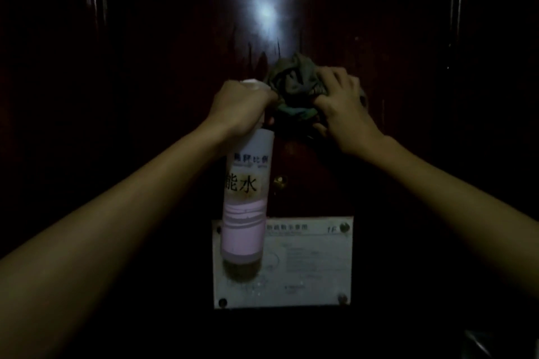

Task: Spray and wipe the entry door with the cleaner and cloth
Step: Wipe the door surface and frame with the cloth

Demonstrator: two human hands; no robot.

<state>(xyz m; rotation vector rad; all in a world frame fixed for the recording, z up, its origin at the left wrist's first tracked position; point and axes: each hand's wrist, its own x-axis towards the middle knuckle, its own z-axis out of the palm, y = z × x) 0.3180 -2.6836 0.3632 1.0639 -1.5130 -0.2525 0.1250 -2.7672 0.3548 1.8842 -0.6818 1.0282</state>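
Observation:
The dark reddish entry door (151, 73) fills the view, with a bright glare and wet streaks near its upper middle. My left hand (239, 105) grips the top of a tall spray bottle (246, 198) with a pink-and-white label; the bottle hangs down in front of the door. My right hand (341, 108) holds a crumpled grey-green cloth (294, 84) against the door, right beside the bottle's head. The sprayer nozzle is mostly hidden by my left hand.
A pale notice plate (315, 265) is screwed to the door below my hands. A small brass peephole or knob (279, 181) sits just right of the bottle. The scene is very dim, and the door's edges fade into darkness.

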